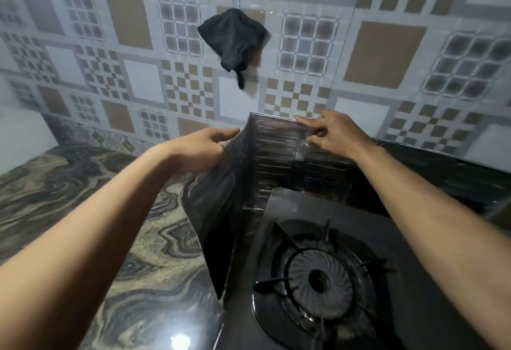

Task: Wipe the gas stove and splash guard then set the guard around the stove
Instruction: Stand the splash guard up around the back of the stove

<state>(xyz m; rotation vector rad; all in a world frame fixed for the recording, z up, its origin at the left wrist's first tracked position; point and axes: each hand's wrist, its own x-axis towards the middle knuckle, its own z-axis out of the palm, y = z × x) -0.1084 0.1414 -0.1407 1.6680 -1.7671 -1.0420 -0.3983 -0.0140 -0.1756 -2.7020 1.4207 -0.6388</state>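
On the marbled countertop (63,181) at the left, your left hand (199,150) is closed on the top edge of the splash guard (276,156), fingers curled over the rim of its side panel, just short of the corner fold. The guard stands upright, wrapped round the back left corner of the gas stove (298,208). Its side panel runs down the stove's left flank and its ribbed back panel sits between stove and tiled wall. It looks like thin embossed sheet, so judge it light, springy and easily creased, with edges that could be sharp. Hold it along the top rim near the fold, where it is stiffest, and guide it rather than squeeze. Above, a dark cloth (235,37) hangs from a wall hook, well apart from both hands. Below, the burner (320,280) sits uncovered on the glossy stove top. At the right, your right hand (331,133) pinches the back panel's top rim, fingers laid along it and thumb in front. The guard's right end is hidden behind your forearm.
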